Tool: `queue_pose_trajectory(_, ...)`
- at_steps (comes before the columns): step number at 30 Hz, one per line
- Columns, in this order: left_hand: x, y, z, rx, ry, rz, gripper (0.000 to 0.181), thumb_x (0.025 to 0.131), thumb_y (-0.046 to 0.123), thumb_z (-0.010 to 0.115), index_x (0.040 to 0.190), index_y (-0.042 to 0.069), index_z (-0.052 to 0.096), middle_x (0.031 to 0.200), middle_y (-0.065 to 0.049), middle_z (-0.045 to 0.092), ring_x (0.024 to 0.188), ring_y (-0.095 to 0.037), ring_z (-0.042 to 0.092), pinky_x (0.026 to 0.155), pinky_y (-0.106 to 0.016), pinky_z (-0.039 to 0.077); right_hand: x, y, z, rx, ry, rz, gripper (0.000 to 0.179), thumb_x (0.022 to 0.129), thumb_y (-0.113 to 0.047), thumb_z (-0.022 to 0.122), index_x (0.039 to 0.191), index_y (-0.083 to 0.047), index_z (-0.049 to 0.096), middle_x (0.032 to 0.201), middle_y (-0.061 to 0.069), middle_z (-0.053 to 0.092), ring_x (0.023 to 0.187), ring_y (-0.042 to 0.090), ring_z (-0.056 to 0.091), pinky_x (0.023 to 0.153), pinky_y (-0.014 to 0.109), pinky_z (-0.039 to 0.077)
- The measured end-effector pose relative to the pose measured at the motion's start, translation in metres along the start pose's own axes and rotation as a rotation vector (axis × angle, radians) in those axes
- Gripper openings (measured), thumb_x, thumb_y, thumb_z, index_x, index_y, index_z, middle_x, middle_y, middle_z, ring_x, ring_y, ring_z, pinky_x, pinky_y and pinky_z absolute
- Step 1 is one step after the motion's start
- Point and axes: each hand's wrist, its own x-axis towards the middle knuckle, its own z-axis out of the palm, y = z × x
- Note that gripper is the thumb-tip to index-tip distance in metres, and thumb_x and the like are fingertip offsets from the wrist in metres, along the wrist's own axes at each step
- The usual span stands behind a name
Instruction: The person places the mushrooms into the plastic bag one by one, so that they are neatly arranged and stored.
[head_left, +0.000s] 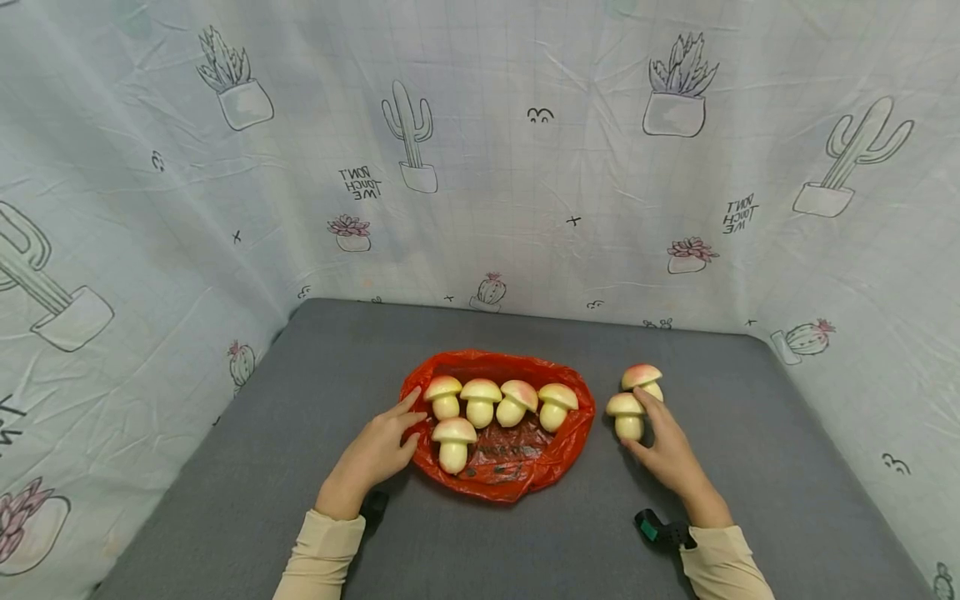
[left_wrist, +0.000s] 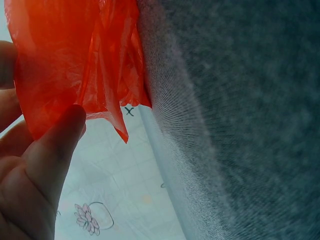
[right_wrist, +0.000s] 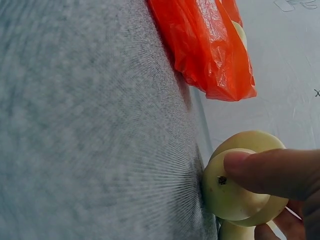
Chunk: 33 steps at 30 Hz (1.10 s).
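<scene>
A red plastic bag [head_left: 517, 492] lies spread wide in the middle of the table. Inside it are several toy mushrooms [head_left: 480, 392] with pale stems and yellow caps, some tinged pink. My left hand [head_left: 378, 446] pinches the bag's left rim, thumb outside and fingers over the edge; the left wrist view shows the thumb against the red plastic [left_wrist: 55, 60]. To the right of the bag, my right hand [head_left: 667, 446] grips another mushroom [head_left: 628, 427], thumb on the base of its stem [right_wrist: 230, 195]. A pink-topped mushroom [head_left: 641, 375] stands just behind that one, partly hidden by the fingers.
The grey table [head_left: 517, 550] ends at a white curtain [head_left: 487, 167] printed with cactus drawings, which hangs behind and along both sides. Black wrist devices [head_left: 660, 529] sit under the wrists, close over the tabletop.
</scene>
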Motion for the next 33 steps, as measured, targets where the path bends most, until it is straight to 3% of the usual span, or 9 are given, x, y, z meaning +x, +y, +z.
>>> queue_pose_trajectory(4,0.000,0.001,-0.001,-0.001,0.000,0.000,0.032,0.082,0.003,0.067,0.114,-0.004,0.067,0.142,-0.021,0.045,0.107,-0.032,0.062,0.081,-0.040,0.052,-0.001,-0.001,-0.001,-0.009,0.011,0.016,0.082,0.065,0.003,0.081,0.136,0.010,0.041,0.134,0.028,0.046,0.119,0.045,0.043,0.098,0.022,0.028)
queue_pose_trajectory(10,-0.001,0.001,-0.001,-0.005,-0.006,-0.005,0.032,0.083,0.003,0.066,0.114,-0.004,0.067,0.142,-0.022,0.045,0.105,-0.031,0.063,0.080,-0.039,0.052,0.000,-0.005,-0.005,0.009,0.038,0.045,0.080,0.067,0.000,0.081,0.136,0.006,0.042,0.126,0.027,0.050,0.111,0.040,0.050,0.085,0.039,0.038)
queue_pose_trajectory(12,-0.001,0.001,-0.001,-0.003,-0.005,-0.005,0.032,0.083,0.003,0.067,0.114,-0.004,0.067,0.142,-0.022,0.045,0.107,-0.032,0.062,0.081,-0.039,0.052,0.001,-0.006,-0.007,0.034,0.047,0.061,0.080,0.067,-0.001,0.081,0.137,0.005,0.042,0.127,0.027,0.050,0.110,0.038,0.051,0.088,0.029,0.040)
queue_pose_trajectory(15,0.000,0.001,-0.001,-0.006,-0.004,-0.006,0.032,0.083,0.003,0.067,0.114,-0.004,0.067,0.142,-0.022,0.045,0.108,-0.032,0.062,0.081,-0.039,0.052,0.002,-0.009,-0.008,0.086,0.074,0.070,0.079,0.067,-0.001,0.081,0.137,0.005,0.043,0.127,0.028,0.049,0.111,0.021,0.051,0.090,0.010,0.035)
queue_pose_trajectory(17,0.000,0.001,-0.001,-0.007,-0.005,-0.007,0.032,0.083,0.003,0.067,0.114,-0.005,0.067,0.142,-0.022,0.045,0.107,-0.032,0.062,0.080,-0.039,0.052,0.003,-0.010,-0.009,0.125,0.094,0.071,0.079,0.067,0.000,0.081,0.136,0.005,0.044,0.127,0.028,0.049,0.111,0.007,0.047,0.089,-0.001,0.026)
queue_pose_trajectory(19,0.000,0.001,-0.001,-0.009,-0.007,-0.009,0.032,0.083,0.003,0.067,0.114,-0.005,0.067,0.143,-0.021,0.045,0.107,-0.032,0.062,0.080,-0.039,0.052,0.004,-0.012,-0.011,0.158,0.102,0.074,0.078,0.068,0.001,0.081,0.137,0.003,0.044,0.127,0.027,0.049,0.112,-0.005,0.041,0.090,-0.001,0.027)
queue_pose_trajectory(23,0.000,0.001,-0.001,-0.008,-0.011,-0.015,0.033,0.083,0.003,0.066,0.115,-0.004,0.067,0.143,-0.021,0.044,0.105,-0.030,0.063,0.076,-0.036,0.051,0.005,-0.019,-0.014,0.210,0.100,0.083,0.080,0.068,0.003,0.080,0.139,0.002,0.043,0.130,0.024,0.048,0.113,-0.013,0.037,0.092,-0.001,0.028)
queue_pose_trajectory(33,0.000,0.001,-0.001,-0.005,0.003,0.003,0.033,0.082,0.003,0.067,0.114,-0.005,0.067,0.142,-0.021,0.045,0.100,-0.028,0.064,0.074,-0.035,0.051,0.015,-0.071,-0.027,0.330,0.076,-0.019,0.076,0.064,0.016,0.076,0.132,0.016,0.043,0.128,0.033,0.046,0.119,-0.012,0.039,0.095,0.004,0.033)
